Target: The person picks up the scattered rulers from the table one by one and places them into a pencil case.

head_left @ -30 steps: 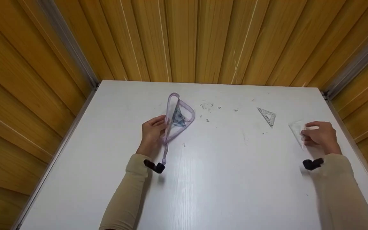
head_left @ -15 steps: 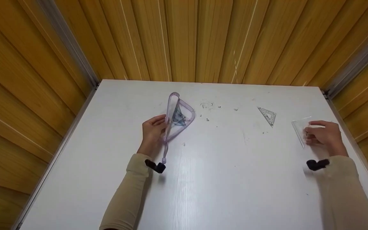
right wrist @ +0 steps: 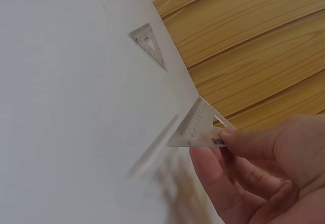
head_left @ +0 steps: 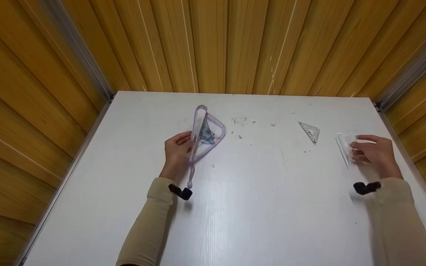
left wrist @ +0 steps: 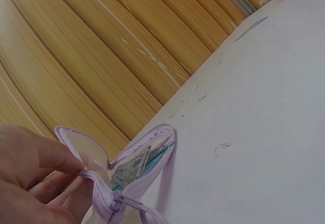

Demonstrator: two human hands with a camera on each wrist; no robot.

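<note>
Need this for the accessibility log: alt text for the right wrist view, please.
A right hand pinches a clear plastic set square by one corner, lifted off the white table with its shadow below. A second set square lies flat farther along the table's edge, beside a wood-panelled wall.

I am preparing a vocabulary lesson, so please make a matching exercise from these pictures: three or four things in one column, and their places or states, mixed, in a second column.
Things:
1. clear purple zip pouch
2. clear plastic triangle ruler near the table's far right corner
3. clear plastic set square
4. white table

States:
A. pinched by the right hand, lifted off the surface
B. lies flat, untouched
C. held open by the left hand
D. bears small dark specks

Pairs: 1-C, 2-B, 3-A, 4-D
</note>
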